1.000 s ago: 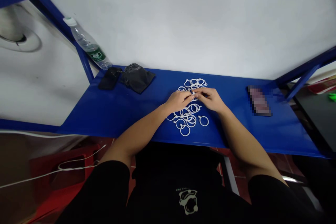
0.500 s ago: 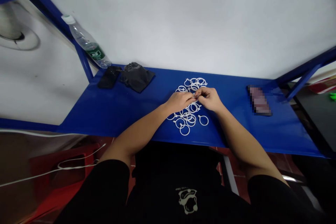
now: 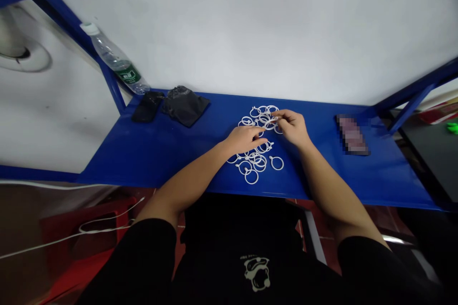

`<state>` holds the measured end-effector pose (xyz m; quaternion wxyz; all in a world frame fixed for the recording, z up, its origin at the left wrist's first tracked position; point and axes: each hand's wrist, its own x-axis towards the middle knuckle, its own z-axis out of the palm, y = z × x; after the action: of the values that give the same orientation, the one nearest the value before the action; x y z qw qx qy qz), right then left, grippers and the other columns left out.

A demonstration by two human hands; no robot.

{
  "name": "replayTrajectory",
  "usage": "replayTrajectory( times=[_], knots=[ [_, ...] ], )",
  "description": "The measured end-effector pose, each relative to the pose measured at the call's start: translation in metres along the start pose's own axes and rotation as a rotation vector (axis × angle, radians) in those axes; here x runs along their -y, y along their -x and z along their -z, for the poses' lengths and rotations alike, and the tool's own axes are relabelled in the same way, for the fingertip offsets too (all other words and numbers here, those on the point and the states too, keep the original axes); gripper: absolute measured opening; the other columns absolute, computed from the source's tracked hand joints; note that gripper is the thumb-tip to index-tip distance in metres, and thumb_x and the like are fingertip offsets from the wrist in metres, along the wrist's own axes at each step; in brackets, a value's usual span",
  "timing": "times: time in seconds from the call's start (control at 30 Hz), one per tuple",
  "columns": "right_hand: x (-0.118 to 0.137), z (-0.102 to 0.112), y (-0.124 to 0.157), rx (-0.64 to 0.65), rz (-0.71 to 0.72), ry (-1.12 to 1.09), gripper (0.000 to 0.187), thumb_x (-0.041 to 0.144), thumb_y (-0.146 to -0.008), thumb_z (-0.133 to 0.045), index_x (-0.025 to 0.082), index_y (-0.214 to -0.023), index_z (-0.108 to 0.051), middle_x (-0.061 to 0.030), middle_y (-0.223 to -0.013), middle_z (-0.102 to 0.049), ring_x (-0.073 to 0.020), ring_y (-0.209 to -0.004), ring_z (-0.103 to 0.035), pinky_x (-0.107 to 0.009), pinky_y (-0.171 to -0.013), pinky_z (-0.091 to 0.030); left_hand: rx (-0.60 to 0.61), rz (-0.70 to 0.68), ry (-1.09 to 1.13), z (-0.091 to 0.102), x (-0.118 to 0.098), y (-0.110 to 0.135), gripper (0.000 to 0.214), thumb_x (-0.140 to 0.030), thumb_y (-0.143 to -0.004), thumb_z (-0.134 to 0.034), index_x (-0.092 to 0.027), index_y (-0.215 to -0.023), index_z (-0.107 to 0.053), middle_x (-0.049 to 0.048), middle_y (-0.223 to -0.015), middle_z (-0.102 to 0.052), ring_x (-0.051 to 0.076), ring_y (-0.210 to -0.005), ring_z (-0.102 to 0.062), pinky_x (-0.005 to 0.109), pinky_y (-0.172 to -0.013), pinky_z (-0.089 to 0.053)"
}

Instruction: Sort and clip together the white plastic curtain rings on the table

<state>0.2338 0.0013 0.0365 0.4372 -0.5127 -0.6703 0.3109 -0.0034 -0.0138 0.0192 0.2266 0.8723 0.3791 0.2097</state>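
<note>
A loose heap of white plastic split rings point(image 3: 252, 164) lies in the middle of the blue metal shelf point(image 3: 171, 162), many of them overlapping. My left hand point(image 3: 243, 139) rests on the heap with its fingers spread, and nothing shows in its grip. My right hand point(image 3: 291, 127) is at the heap's upper right. Its thumb and forefinger are pinched on a white ring point(image 3: 271, 125), though the fingers partly hide that ring. One ring point(image 3: 276, 163) lies slightly apart at the lower right of the heap.
A water bottle point(image 3: 118, 62) leans at the shelf's far left. A black cloth pouch point(image 3: 184, 106) and a dark flat object point(image 3: 147, 106) lie near it. A blurred phone point(image 3: 352, 136) lies to the right. Blue frame bars point(image 3: 411, 90) rise at the shelf's right end, and a red stool point(image 3: 78, 233) stands below left.
My hands have parted from their meeting point at the heap's centre. The right hand has moved up and right with a ring, and the left hand has opened slightly on the heap.
</note>
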Motion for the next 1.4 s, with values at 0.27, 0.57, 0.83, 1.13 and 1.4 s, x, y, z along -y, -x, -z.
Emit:
replayTrajectory(
  times=[0.27, 0.57, 0.83, 1.13, 1.4],
  knots=[
    [-0.009, 0.011, -0.007, -0.131, 0.035, 0.259, 0.038, 0.024, -0.083, -0.062, 0.018, -0.111, -0.086, -0.0068, -0.087, -0.079, -0.0206, -0.070, -0.065, -0.037, -0.072, -0.053, 0.122, -0.032, -0.027, -0.004, -0.001, 0.000, 0.021, -0.034, -0.104, -0.070, -0.026, -0.118, -0.084, 0.0071, -0.120, -0.077, 0.023, -0.101, -0.075, 0.034, -0.082, -0.059],
    [0.003, 0.005, 0.002, -0.004, 0.165, 0.272, 0.030, 0.043, -0.097, -0.067, 0.021, -0.107, -0.085, -0.0082, -0.093, -0.083, -0.0207, -0.070, -0.064, -0.036, -0.071, -0.051, -0.005, 0.058, -0.045, -0.006, -0.003, 0.000, 0.013, -0.020, -0.100, -0.064, -0.024, -0.099, -0.076, 0.0055, -0.107, -0.080, 0.023, -0.091, -0.074, 0.036, -0.078, -0.055],
    [0.013, 0.003, 0.003, 0.363, 0.128, 0.175, 0.035, 0.050, -0.099, -0.063, 0.020, -0.098, -0.082, -0.0043, -0.084, -0.079, -0.0206, -0.074, -0.064, -0.033, -0.071, -0.047, -0.310, 0.122, -0.008, -0.002, -0.002, 0.000, 0.010, -0.026, -0.106, -0.064, -0.023, -0.109, -0.074, 0.0043, -0.091, -0.081, 0.021, -0.084, -0.075, 0.033, -0.075, -0.055],
    [0.019, -0.006, 0.007, 0.441, 0.091, 0.048, 0.030, 0.042, -0.099, -0.054, 0.021, -0.091, -0.073, -0.0010, -0.071, -0.067, -0.0198, -0.071, -0.060, -0.032, -0.070, -0.045, -0.397, 0.085, -0.018, -0.004, 0.000, 0.000, 0.009, -0.024, -0.104, -0.065, -0.022, -0.106, -0.073, 0.0067, -0.097, -0.082, 0.020, -0.087, -0.077, 0.032, -0.078, -0.057],
    [0.013, -0.005, 0.006, 0.372, 0.087, 0.078, 0.019, 0.032, -0.084, -0.052, 0.023, -0.081, -0.069, -0.0013, -0.065, -0.064, -0.0213, -0.067, -0.059, -0.033, -0.065, -0.045, -0.324, -0.002, -0.026, -0.009, -0.001, 0.001, 0.011, -0.025, -0.103, -0.069, -0.023, -0.112, -0.076, 0.0060, -0.102, -0.084, 0.020, -0.089, -0.079, 0.032, -0.078, -0.058]
  ],
)
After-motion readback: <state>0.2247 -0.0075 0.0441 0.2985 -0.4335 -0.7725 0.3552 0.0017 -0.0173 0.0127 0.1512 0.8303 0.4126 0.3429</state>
